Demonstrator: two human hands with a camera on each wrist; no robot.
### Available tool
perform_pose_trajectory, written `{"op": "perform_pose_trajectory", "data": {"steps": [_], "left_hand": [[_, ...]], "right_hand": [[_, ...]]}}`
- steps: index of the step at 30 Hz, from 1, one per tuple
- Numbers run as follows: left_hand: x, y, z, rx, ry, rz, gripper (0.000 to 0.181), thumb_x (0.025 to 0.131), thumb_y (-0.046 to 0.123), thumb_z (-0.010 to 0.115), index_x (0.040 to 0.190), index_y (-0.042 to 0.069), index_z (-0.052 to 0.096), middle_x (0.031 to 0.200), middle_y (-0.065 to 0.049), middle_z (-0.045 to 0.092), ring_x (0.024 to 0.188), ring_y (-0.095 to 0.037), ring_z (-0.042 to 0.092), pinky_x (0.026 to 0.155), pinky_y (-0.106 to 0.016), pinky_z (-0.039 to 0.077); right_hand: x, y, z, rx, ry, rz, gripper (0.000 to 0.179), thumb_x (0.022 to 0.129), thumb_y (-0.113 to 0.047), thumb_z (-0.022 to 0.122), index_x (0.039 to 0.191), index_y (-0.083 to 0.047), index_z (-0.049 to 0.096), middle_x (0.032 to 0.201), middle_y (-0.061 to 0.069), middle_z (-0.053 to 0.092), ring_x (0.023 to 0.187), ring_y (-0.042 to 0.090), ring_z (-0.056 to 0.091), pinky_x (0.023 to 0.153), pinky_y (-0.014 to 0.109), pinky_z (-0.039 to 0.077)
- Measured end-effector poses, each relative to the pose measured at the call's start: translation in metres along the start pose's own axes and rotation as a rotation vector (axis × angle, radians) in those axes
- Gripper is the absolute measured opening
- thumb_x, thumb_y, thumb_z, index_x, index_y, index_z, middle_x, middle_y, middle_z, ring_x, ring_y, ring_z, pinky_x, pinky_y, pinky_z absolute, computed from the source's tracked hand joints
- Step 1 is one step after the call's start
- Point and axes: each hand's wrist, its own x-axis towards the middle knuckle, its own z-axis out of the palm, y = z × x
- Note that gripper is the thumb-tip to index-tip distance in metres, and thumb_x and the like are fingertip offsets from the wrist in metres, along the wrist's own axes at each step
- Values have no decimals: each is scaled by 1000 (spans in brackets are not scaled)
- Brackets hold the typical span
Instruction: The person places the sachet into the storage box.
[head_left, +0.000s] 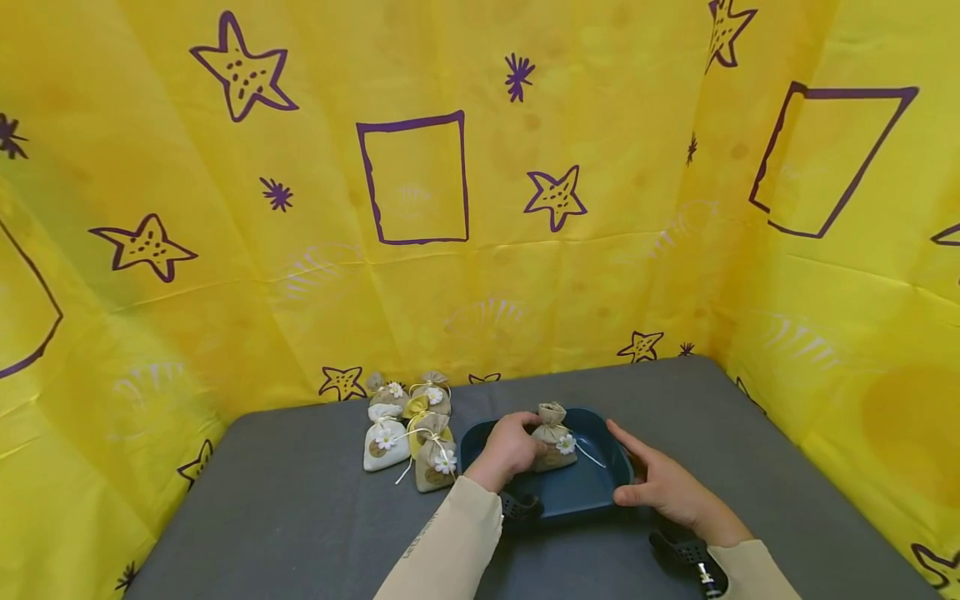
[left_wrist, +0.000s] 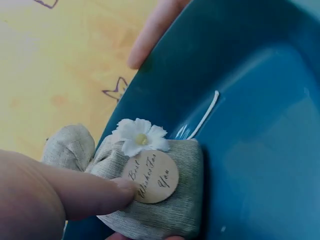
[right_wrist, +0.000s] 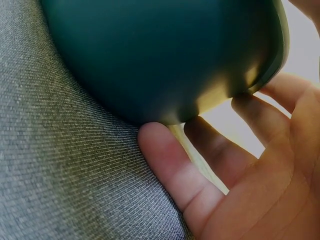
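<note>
A small beige linen sachet (head_left: 553,455), with a white daisy and a round "Best Wishes For You" tag, is in my left hand (head_left: 512,450). The left thumb presses the tag in the left wrist view, and fingertips show under the pouch. The sachet stands over a dark blue container (left_wrist: 260,150), its white cord end lying against the inner wall. At the container's right end is my right hand (head_left: 667,483). Its outstretched fingers (right_wrist: 172,160) touch the curved outer wall in the right wrist view, with the thumb by the near right corner.
Left of the container stand several more sachets: a white one (head_left: 385,442), a yellow one (head_left: 417,407) and beige ones, the front beige one (head_left: 435,467) close to the container's left wall. A grey cloth (head_left: 300,500) covers the table. Yellow patterned drapes (head_left: 420,317) rise behind it.
</note>
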Motion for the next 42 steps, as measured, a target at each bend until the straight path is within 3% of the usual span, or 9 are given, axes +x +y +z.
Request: {"op": "perform_pose_trajectory", "data": {"steps": [4, 9, 15, 22, 25, 30, 34, 38, 42], "left_hand": [[1, 3, 11, -175, -15, -54, 46, 76, -8, 75, 120, 6, 71, 101, -9, 63, 76, -21, 58, 58, -31, 50], [3, 9, 23, -341, -51, -71, 44, 80, -8, 74, 122, 3, 68, 98, -9, 63, 76, -20, 64, 63, -37, 57], [3, 12, 29, -354, -67, -16, 44, 82, -5, 74, 124, 1, 64, 88, -5, 61, 75, -19, 61, 60, -33, 53], [-1, 16, 24, -325, -66, -21, 45, 83, 2, 77, 126, 6, 64, 87, -3, 61, 72, -17, 58, 59, -30, 48], [-8, 18, 18, -299, -63, -33, 46, 83, 8, 80, 127, 9, 65, 89, -3, 61, 69, -17, 55, 57, -29, 43], [-25, 19, -1, -352, -105, -35, 49, 84, 15, 81, 130, 13, 65, 107, -10, 61, 76, -25, 57, 59, -31, 44], [-36, 18, -20, -378, -124, 14, 46, 85, 14, 81, 128, 15, 65, 115, -10, 59, 91, -26, 61, 72, -37, 52], [-51, 9, -45, -360, -87, 86, 45, 88, 13, 78, 130, 15, 64, 121, -9, 59, 109, -29, 60, 87, -46, 51], [-67, -7, -71, -362, -22, 110, 47, 90, 12, 75, 135, 12, 60, 127, -15, 55, 119, -38, 55, 92, -51, 49]], "right_hand": [[-1, 0, -1, -18, 8, 2, 97, 87, -38, 78, 161, -18, 18, 162, 21, 15, 124, 36, 42, 78, 32, 50], [-2, 0, -2, 0, 4, 0, 96, 88, -37, 77, 161, -16, 17, 161, 22, 15, 120, 37, 45, 77, 34, 52], [1, 2, -1, 12, -11, -22, 95, 89, -35, 77, 161, -16, 18, 162, 20, 13, 127, 39, 37, 78, 34, 51], [2, 2, -3, 18, -6, -19, 95, 89, -36, 77, 161, -17, 17, 161, 23, 15, 122, 38, 42, 76, 35, 52], [2, 2, -3, 35, -14, 5, 95, 89, -35, 76, 161, -18, 17, 161, 21, 15, 120, 35, 44, 76, 36, 52], [2, 3, 0, 28, -19, 13, 95, 89, -36, 77, 161, -18, 17, 162, 20, 14, 123, 35, 41, 78, 35, 52], [1, 2, 0, -5, -11, 5, 95, 89, -39, 76, 161, -19, 17, 163, 19, 11, 135, 42, 31, 88, 36, 48], [0, 0, 0, -33, -21, 3, 95, 90, -40, 74, 161, -21, 15, 164, 17, 6, 143, 47, 16, 100, 49, 40], [0, 0, -1, -42, -21, 0, 95, 90, -41, 73, 161, -21, 14, 164, 17, 5, 144, 48, 13, 102, 58, 35]]}}
